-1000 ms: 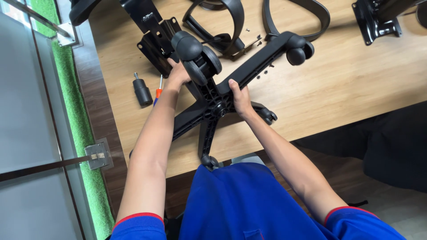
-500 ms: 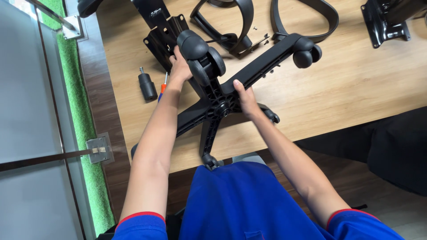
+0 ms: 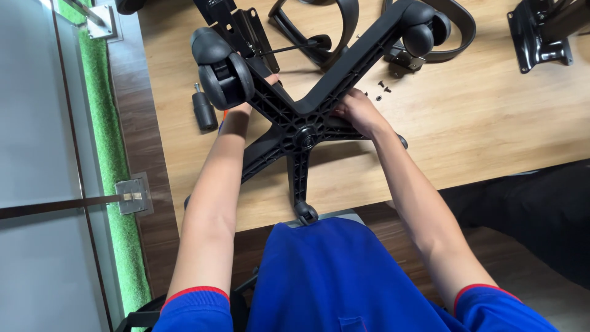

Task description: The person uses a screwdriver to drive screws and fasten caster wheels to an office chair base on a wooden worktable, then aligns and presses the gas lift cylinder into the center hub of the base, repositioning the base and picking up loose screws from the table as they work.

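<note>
Black star-shaped chair base [image 3: 301,132], now lifted closer than before: right hand [image 3: 359,114] grips its hub, left hand [image 3: 243,110] clasps the arm beneath the near caster [image 3: 222,77].

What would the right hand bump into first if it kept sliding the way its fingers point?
Probably the hub of the black chair base: the right hand points left along an arm of that base, toward its centre. Depth is hard to judge from above.

Light wooden table [image 3: 491,141], dark wood floor [image 3: 147,154], green turf strip [image 3: 117,203] beside glass panel [image 3: 43,154]
</note>
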